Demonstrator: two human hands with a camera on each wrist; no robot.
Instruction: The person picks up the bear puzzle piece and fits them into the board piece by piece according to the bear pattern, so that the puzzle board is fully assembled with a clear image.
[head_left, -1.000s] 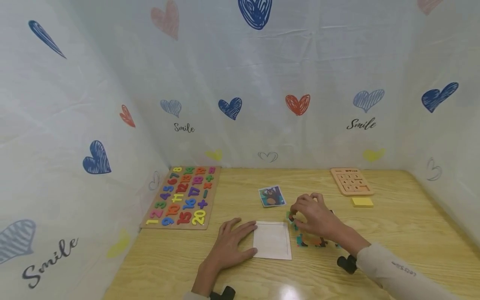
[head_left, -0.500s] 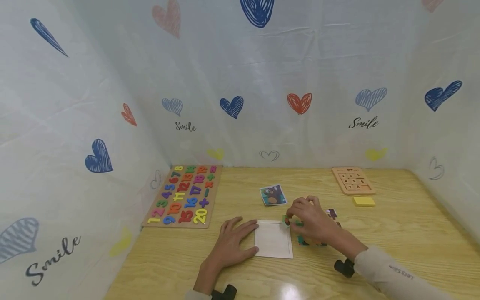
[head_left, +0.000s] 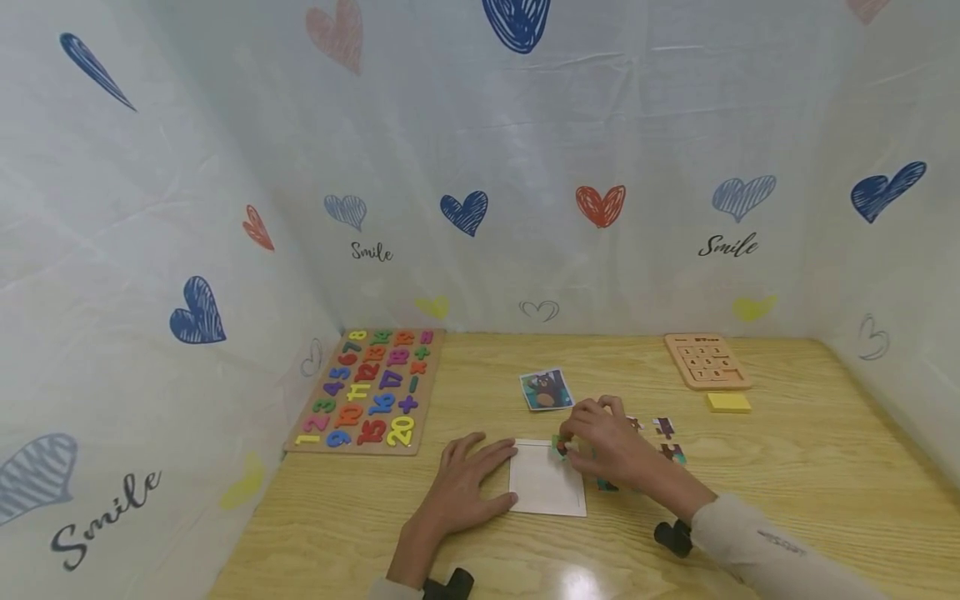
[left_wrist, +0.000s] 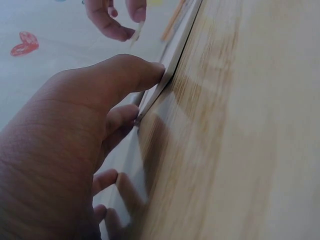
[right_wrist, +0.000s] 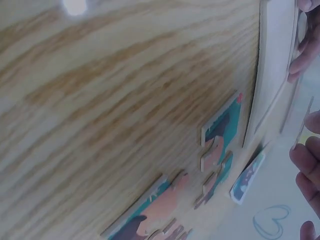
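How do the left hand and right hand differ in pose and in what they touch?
The left hand is outstretched, while the right hand is curled. The left hand touches the tray at its left edge; the right hand pinches a puzzle piece near its far right corner. Both are bare.

On the table (head_left: pixel 795 467), with the puzzle tray (head_left: pixel 542 485) as clock centre: at nine o'clock, against the tray's edge, left hand (head_left: pixel 467 490); over the one o'clock side, held piece (head_left: pixel 558 447) in right hand (head_left: pixel 606 437); at two to three, loose pieces (head_left: pixel 664 427), partly hidden behind that hand; at twelve, picture card (head_left: pixel 546 390); at ten, number board (head_left: pixel 417 427); farther off at two, tile board (head_left: pixel 707 365), with block (head_left: pixel 727 403) at its five.
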